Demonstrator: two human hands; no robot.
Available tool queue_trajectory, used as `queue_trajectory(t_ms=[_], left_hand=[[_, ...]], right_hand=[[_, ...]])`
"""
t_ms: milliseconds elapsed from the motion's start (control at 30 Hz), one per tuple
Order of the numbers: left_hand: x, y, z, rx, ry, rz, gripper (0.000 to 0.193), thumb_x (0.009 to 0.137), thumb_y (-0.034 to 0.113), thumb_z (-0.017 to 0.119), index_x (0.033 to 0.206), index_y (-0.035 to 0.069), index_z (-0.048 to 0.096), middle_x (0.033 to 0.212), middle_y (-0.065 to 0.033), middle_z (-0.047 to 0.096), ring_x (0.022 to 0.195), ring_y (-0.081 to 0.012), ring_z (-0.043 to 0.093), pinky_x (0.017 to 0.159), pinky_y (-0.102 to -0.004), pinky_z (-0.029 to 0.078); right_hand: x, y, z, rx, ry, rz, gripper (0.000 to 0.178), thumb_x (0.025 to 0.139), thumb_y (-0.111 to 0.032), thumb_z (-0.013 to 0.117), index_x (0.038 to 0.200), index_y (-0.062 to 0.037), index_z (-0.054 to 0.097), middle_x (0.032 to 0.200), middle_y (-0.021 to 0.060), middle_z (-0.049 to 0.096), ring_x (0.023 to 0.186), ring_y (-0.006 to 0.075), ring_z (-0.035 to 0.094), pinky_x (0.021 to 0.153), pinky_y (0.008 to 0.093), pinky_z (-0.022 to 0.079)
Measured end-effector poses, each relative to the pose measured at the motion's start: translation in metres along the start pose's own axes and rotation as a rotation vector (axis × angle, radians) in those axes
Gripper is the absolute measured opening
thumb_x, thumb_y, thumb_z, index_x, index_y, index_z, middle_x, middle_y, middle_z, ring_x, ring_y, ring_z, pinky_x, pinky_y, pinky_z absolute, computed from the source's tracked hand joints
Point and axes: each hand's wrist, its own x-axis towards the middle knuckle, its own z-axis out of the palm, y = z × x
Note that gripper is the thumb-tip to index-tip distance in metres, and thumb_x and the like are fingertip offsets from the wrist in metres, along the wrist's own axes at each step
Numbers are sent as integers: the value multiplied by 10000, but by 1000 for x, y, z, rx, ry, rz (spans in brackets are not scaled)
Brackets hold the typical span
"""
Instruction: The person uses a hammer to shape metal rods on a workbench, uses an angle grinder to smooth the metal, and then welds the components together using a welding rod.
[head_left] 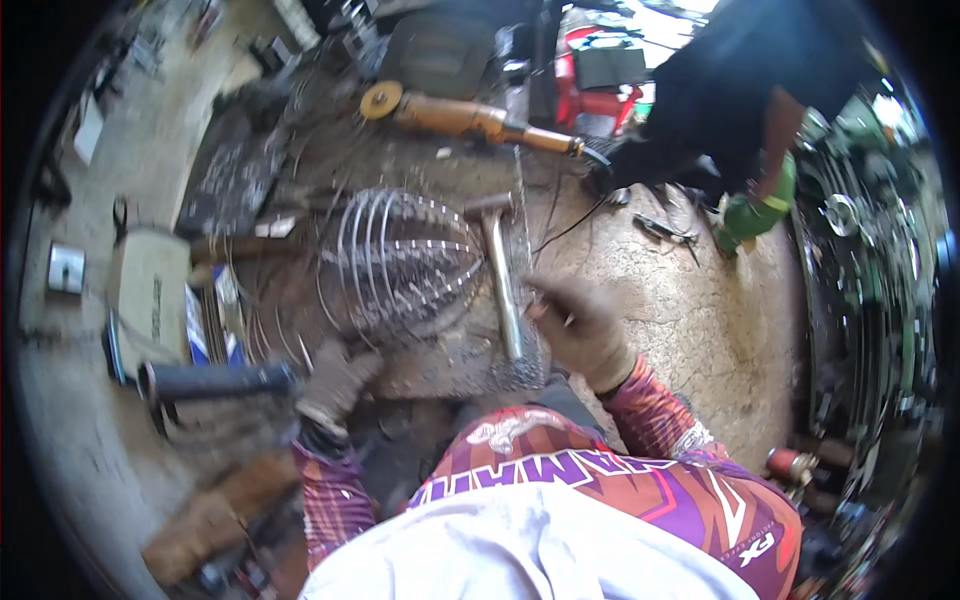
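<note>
Steadying the silver, ribbed wire cage [405, 243] on the dark tabletop [450, 374] should serve me best, silver metal hammer [502, 280] along its right edge. I cannot tell whether my grey-gloved left hand [338, 385], by the near edge, or blurred grey-gloved right hand [588, 338] pinches anything.

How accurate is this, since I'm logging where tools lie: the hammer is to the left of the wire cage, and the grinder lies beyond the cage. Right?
Not quite: the head view shows the hammer to the right of the wire cage, not the left. The grinder does lie beyond the cage.
</note>
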Motion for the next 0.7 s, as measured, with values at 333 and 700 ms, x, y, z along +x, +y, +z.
queue_trajectory(t_ms=[333, 700], left_hand=[[-97, -16, 118, 385, 945, -146, 472, 862, 124, 747, 1309, 33, 627, 942, -65, 674, 871, -185, 658, 782, -339, 553], [-86, 5, 210, 605, 887, 332, 411, 916, 372, 743, 1212, 92, 692, 1087, -138, 688, 949, -349, 691, 807, -435, 577]], right_hand=[[26, 145, -103, 428, 172, 226, 338, 1064, -171, 596, 1345, 12, 637, 980, 10, 668, 866, 70, 605, 752, 221, 475], [45, 138, -102, 424, 193, 235, 448, 1039, -250, 635, 1404, 4, 587, 1077, 49, 658, 927, 113, 633, 798, 288, 544]])
